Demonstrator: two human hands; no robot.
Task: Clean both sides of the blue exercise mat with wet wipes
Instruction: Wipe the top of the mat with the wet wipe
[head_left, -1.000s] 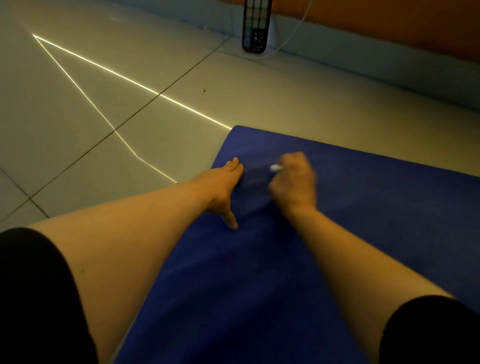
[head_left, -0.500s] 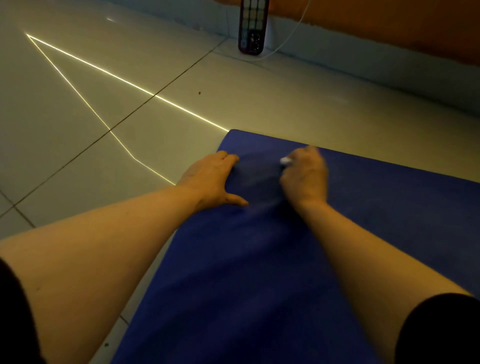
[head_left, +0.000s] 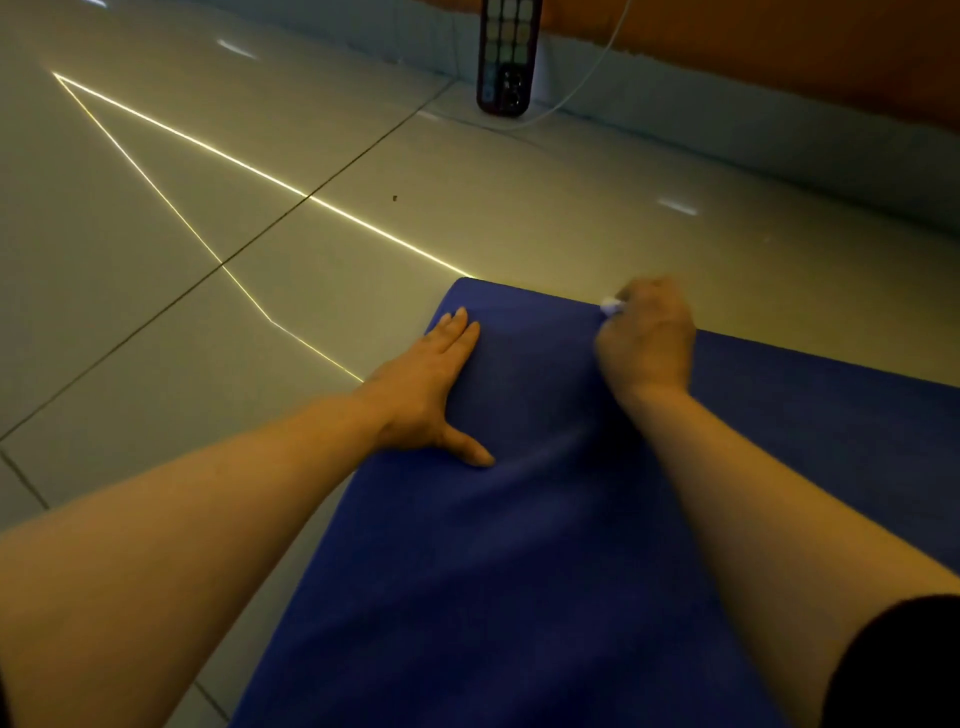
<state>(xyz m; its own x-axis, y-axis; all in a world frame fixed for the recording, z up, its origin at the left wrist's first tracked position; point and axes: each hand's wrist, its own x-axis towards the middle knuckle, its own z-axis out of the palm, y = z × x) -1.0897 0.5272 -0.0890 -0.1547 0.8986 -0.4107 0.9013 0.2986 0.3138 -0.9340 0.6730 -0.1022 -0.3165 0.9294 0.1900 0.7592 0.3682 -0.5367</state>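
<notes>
Wiping mat top face, far edge. Our L hand flat, pinning it; R hand clenched on prob. wet wipe. Next: work sideways, overlapping strokes.

No readable text, labels or numbers

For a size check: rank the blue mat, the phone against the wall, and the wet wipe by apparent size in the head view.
1. Blue exercise mat, by far the largest.
2. Phone; farther away, so it looks smaller than it is.
3. Wet wipe; only a tip shows beyond the right hand, so its full size is hidden.
</notes>
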